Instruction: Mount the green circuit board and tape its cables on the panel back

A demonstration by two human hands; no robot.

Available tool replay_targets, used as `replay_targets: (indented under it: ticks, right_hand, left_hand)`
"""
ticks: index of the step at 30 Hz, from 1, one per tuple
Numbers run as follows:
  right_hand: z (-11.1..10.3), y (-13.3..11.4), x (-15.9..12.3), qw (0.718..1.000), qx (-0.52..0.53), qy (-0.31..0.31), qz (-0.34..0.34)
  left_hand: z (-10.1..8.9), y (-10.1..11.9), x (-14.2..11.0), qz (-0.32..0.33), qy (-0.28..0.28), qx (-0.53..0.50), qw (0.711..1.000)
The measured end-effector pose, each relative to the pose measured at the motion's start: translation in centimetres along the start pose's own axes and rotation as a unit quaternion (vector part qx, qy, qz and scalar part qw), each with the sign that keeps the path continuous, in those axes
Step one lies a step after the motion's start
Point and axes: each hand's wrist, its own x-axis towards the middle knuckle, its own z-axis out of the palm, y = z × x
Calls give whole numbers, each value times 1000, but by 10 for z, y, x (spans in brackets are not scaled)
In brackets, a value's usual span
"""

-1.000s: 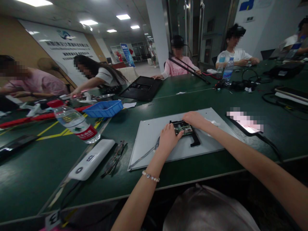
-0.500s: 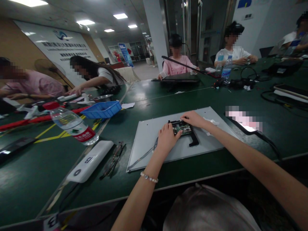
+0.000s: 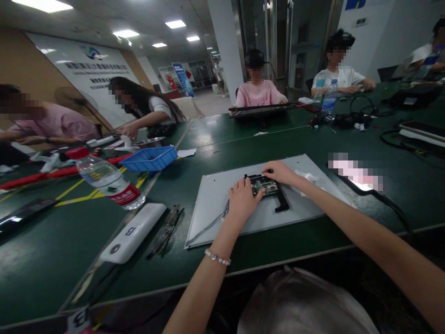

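On the green desk point(image 3: 229, 144), a flat, matte grey panel point(image 3: 215, 213) carries a green circuit board point(image 3: 266, 187) with an angular black bracket point(image 3: 283, 202). The left hand point(image 3: 241, 199) holds the board's left end, fingers curved, thumb on the near side. The right hand point(image 3: 278, 170) brings thumb and fingertips close together at the far edge; whether they pinch anything I cannot tell. Steadying with fine fingertip work seems the step in hand; the next move probably calls for light, even pressure. A thin, pliant-looking cable point(image 3: 207, 229) and crumpled white scraps point(image 3: 308, 177) lie nearby.
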Motion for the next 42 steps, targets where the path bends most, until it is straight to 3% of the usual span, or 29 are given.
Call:
replay_targets:
  ticks: [8, 19, 25, 28, 33, 37, 42]
  right_hand:
    - [0, -2, -2, 1000, 4, 0, 6]
    - [-1, -7, -4, 1000, -17, 14, 4]
    - [-23, -13, -8, 999, -19, 43, 27]
    - [-44, -11, -14, 997, -41, 26, 57]
    - [-75, 4, -43, 983, -97, -60, 144]
    - [-84, 21, -74, 967, -95, -103, 214]
    - [-85, 35, -90, 953, -84, -88, 277]
  left_hand:
    - [7, 0, 1, 20, -8, 4, 1000]
    - [5, 5, -3, -17, 9, 30, 999]
    - [4, 5, -3, -25, 5, 37, 999]
    - [2, 6, -3, -25, 4, 36, 999]
    - [-2, 6, -3, -14, 8, 22, 1000]
    - [-5, 5, -2, 3, 22, 6, 1000]
    - [-9, 0, 0, 27, 65, -13, 997]
